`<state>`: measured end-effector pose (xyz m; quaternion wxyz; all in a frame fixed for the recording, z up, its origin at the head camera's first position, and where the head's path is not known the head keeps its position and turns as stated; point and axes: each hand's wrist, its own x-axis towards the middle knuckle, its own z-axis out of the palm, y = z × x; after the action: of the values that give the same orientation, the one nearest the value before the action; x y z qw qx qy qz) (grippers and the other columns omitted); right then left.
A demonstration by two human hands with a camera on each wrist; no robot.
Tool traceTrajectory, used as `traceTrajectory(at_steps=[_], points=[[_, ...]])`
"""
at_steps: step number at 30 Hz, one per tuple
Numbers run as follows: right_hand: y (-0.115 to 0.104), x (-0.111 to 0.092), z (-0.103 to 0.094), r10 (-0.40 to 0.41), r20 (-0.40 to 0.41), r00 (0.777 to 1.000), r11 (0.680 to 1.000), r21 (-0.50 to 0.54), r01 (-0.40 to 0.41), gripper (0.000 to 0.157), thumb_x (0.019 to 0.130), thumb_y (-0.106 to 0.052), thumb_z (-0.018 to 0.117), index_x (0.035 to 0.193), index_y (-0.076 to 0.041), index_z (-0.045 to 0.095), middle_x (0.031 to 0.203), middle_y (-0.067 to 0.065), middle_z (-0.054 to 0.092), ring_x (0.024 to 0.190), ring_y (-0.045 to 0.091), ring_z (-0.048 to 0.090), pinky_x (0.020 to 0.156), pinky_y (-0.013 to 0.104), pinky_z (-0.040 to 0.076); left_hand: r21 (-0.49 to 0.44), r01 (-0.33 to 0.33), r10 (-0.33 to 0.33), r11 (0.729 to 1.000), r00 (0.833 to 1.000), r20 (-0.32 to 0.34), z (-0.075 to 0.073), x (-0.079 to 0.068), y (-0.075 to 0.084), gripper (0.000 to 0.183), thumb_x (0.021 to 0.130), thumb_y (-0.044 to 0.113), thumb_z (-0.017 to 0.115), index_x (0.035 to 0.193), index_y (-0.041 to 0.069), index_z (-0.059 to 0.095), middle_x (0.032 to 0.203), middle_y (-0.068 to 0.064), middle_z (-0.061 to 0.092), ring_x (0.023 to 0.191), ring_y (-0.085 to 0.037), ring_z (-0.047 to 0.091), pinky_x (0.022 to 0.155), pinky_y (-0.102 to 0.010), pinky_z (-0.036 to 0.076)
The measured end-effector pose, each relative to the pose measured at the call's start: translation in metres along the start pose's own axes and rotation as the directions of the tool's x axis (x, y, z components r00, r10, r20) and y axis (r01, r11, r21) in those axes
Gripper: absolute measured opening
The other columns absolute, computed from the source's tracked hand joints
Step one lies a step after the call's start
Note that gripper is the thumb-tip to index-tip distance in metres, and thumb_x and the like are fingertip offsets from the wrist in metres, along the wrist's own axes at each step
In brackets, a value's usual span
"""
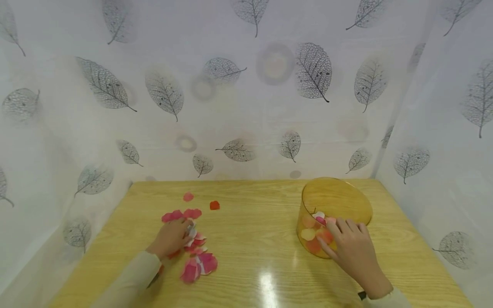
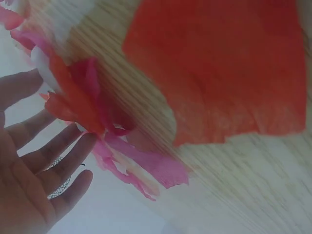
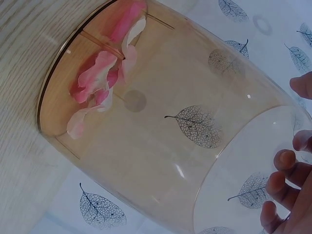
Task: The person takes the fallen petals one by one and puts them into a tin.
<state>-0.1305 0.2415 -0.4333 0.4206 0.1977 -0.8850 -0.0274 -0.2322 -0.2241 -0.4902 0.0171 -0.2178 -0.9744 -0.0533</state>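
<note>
Artificial flower petals [image 1: 199, 267] in pink, red and white lie in a loose pile on the left of the table. My left hand [image 1: 172, 236] reaches over this pile from the near side. In the left wrist view its fingers [image 2: 66, 141] are spread, with the tips right at several pink and red petals [image 2: 80, 95]. On the right stands a see-through amber bin [image 1: 339, 192] with pink, white and yellowish petals [image 3: 100, 78] at its bottom. My right hand [image 1: 352, 246] is at the bin's near rim, fingers loosely bent over the opening, no petal showing in them.
A single red petal [image 1: 214, 205] and a pink one [image 1: 188, 196] lie apart, behind the pile. White curtains [image 1: 239, 115] printed with grey leaves enclose the wood-grain table [image 1: 254, 222] at the back and both sides. A large red petal [image 2: 224, 73] is close to the left wrist camera.
</note>
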Motion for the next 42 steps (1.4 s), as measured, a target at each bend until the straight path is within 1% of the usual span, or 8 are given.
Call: traceTrajectory(at_steps=[7, 14, 20, 28, 32, 37, 39, 42], points=[[0.000, 0.000, 0.001, 0.001, 0.004, 1.000, 1.000, -0.001, -0.001, 0.062, 0.096, -0.057, 0.018, 0.086, -0.007, 0.054, 0.068, 0.008, 0.051, 0.057, 0.026, 0.045, 0.051, 0.032, 0.025, 0.007, -0.017, 0.018, 1.000, 0.999, -0.047, 0.000, 0.004, 0.002, 0.023, 0.080, 0.015, 0.073, 0.099, 0.012, 0.061, 0.087, -0.001, 0.063, 0.072, -0.016, 0.056, 0.072, -0.035, 0.054], [0.000, -0.001, 0.002, 0.008, 0.013, 1.000, 1.000, -0.008, -0.008, 0.062, 0.096, -0.057, 0.019, 0.085, -0.008, 0.053, 0.068, 0.007, 0.050, 0.057, 0.025, 0.044, 0.053, 0.032, 0.025, -0.008, 0.002, -0.002, 1.000, 0.999, -0.052, 0.002, 0.007, 0.006, 0.024, 0.079, 0.010, 0.074, 0.101, 0.010, 0.065, 0.095, -0.004, 0.065, 0.082, -0.023, 0.061, 0.081, -0.042, 0.053], [0.000, -0.001, 0.002, 0.005, 0.001, 1.000, 1.000, 0.001, -0.005, 0.060, 0.096, -0.057, 0.020, 0.084, -0.008, 0.053, 0.067, 0.007, 0.049, 0.057, 0.025, 0.044, 0.052, 0.033, 0.025, -0.022, -0.035, 0.033, 0.999, 0.996, -0.087, 0.005, 0.009, 0.008, 0.024, 0.079, 0.006, 0.072, 0.102, 0.008, 0.067, 0.100, -0.006, 0.065, 0.090, -0.024, 0.063, 0.084, -0.042, 0.054], [0.000, -0.001, 0.001, 0.009, -0.001, 1.000, 1.000, 0.005, -0.009, 0.060, 0.096, -0.057, 0.020, 0.083, -0.008, 0.053, 0.068, 0.007, 0.050, 0.058, 0.026, 0.046, 0.052, 0.034, 0.027, 0.024, -0.064, 0.065, 0.998, 0.997, -0.030, 0.008, 0.015, 0.015, 0.026, 0.078, 0.010, 0.074, 0.103, 0.007, 0.067, 0.099, -0.007, 0.068, 0.094, -0.026, 0.063, 0.087, -0.043, 0.053], [0.000, -0.001, 0.002, 0.006, -0.002, 1.000, 1.000, 0.007, -0.006, 0.060, 0.096, -0.057, 0.020, 0.084, -0.008, 0.053, 0.068, 0.008, 0.050, 0.058, 0.026, 0.045, 0.052, 0.034, 0.027, 0.045, -0.072, 0.075, 0.996, 0.994, -0.076, 0.013, 0.020, 0.014, 0.020, 0.076, 0.017, 0.077, 0.094, 0.011, 0.067, 0.092, -0.001, 0.070, 0.087, -0.021, 0.065, 0.083, -0.039, 0.054], [0.001, -0.002, 0.003, 0.009, 0.011, 1.000, 1.000, -0.008, -0.009, 0.060, 0.096, -0.057, 0.020, 0.083, -0.008, 0.053, 0.068, 0.008, 0.050, 0.058, 0.026, 0.046, 0.052, 0.034, 0.029, 0.063, -0.066, 0.075, 0.996, 0.985, -0.157, 0.015, 0.026, 0.013, 0.019, 0.072, 0.019, 0.080, 0.084, 0.013, 0.066, 0.081, 0.002, 0.071, 0.070, -0.016, 0.063, 0.069, -0.031, 0.050], [0.001, -0.002, 0.003, 0.011, 0.015, 1.000, 1.000, -0.011, -0.011, 0.060, 0.095, -0.057, 0.021, 0.083, -0.008, 0.052, 0.068, 0.008, 0.051, 0.059, 0.026, 0.047, 0.053, 0.035, 0.029, 0.039, -0.065, 0.071, 0.997, 0.982, -0.173, 0.012, 0.028, 0.014, 0.019, 0.073, 0.018, 0.080, 0.083, 0.012, 0.065, 0.079, 0.001, 0.070, 0.067, -0.017, 0.062, 0.070, -0.033, 0.049], [0.001, -0.002, 0.002, 0.008, 0.007, 1.000, 1.000, -0.005, -0.008, 0.060, 0.096, -0.057, 0.021, 0.083, -0.007, 0.052, 0.068, 0.008, 0.050, 0.059, 0.027, 0.047, 0.052, 0.035, 0.029, 0.016, -0.075, 0.076, 0.997, 0.977, -0.200, 0.006, 0.029, 0.017, 0.018, 0.074, 0.018, 0.078, 0.084, 0.011, 0.065, 0.079, 0.000, 0.070, 0.071, -0.019, 0.063, 0.080, -0.041, 0.050]])
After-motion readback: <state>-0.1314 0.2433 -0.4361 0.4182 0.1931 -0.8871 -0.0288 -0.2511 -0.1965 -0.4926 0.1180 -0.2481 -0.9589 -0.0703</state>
